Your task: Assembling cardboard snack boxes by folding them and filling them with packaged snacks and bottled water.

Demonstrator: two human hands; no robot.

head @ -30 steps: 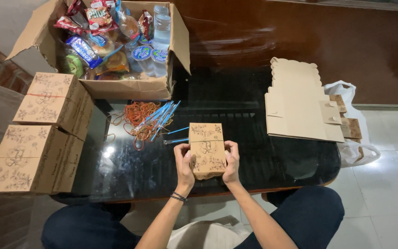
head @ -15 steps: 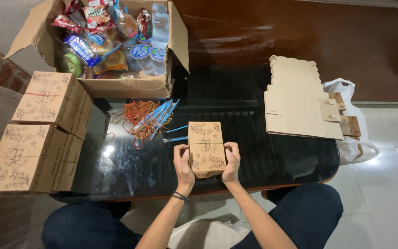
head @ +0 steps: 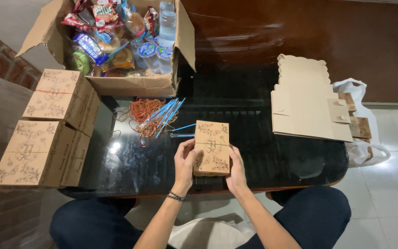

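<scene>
A small brown cardboard box [head: 212, 147] with printed leaf drawings sits on the black glass table [head: 277, 157] near its front edge. My left hand [head: 184, 164] grips its left side and my right hand [head: 236, 170] holds its right side. A thin band runs across the box's top. My left wrist wears a dark bracelet.
A pile of orange rubber bands [head: 141, 114] and blue straws [head: 166, 114] lies just behind the box. An open carton of snacks and water cups [head: 116, 44] stands at the back left. Closed printed boxes [head: 51, 127] are stacked on the left. Flat unfolded box blanks [head: 307, 101] lie at the right, beside a white plastic bag [head: 362, 147].
Both hands keep hold of the small box in about the same place. The view has shifted only slightly.
</scene>
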